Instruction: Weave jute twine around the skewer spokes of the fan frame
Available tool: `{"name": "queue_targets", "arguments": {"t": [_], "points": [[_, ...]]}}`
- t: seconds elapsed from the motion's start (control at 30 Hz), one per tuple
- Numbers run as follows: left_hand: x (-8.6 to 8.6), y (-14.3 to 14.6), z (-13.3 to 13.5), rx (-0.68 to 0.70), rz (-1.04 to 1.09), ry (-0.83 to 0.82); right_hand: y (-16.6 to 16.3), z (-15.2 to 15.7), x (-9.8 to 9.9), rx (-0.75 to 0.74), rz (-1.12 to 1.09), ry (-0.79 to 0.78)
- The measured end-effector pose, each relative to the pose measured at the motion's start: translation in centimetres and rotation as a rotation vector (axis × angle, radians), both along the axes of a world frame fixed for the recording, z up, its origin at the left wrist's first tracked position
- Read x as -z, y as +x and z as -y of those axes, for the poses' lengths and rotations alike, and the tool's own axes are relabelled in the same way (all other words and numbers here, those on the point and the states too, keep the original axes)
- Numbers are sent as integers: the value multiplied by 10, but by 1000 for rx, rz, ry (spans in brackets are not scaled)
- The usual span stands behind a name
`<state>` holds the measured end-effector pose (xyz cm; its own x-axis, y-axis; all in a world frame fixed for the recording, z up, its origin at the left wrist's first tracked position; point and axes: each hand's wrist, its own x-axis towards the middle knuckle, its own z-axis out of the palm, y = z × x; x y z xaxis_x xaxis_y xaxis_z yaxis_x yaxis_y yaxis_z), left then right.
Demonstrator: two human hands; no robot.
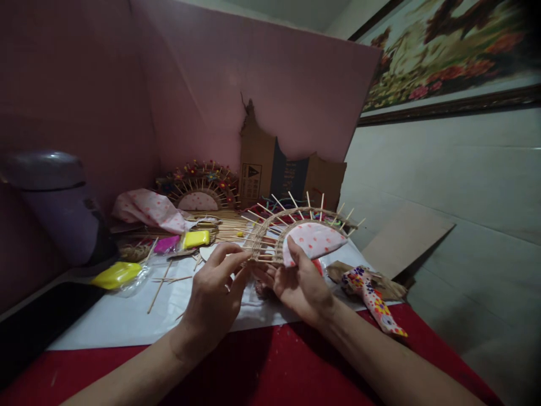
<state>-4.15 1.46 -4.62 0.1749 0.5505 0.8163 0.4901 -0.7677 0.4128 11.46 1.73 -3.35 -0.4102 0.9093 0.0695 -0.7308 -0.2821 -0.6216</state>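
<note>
Held up over the table is a half-round woven fan (319, 241), its centre covered in white cloth with red dots. Thin wooden sticks radiate from it, and brown twine is woven through them in bands. My right hand (302, 282) grips the fan from below, thumb on the dotted cloth and fingers behind. At the fan's left end, my left hand (222, 282) pinches the edge where the twine and sticks end; its fingertips are partly hidden. A similar finished-looking fan (198, 200) with small colourful flowers stands at the back.
A white sheet (97, 321) covers part of the red table (270, 366). Yellow packets (118, 275), a magenta packet (167, 244), loose sticks (158, 290) and dotted cloth (147, 210) lie left. A purple bottle (63, 208) stands far left; flowered fabric (376, 299) lies right, torn cardboard (291, 175) behind.
</note>
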Motion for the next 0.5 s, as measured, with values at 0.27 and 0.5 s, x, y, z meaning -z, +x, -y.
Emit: {"name": "queue_targets", "arguments": {"t": [0.27, 0.5], "points": [[-2, -2, -2, -58, 0, 6, 3, 0, -6, 5, 8, -99], [-4, -1, 0, -69, -17, -17, 3, -1, -2, -3, 6, -44]]}}
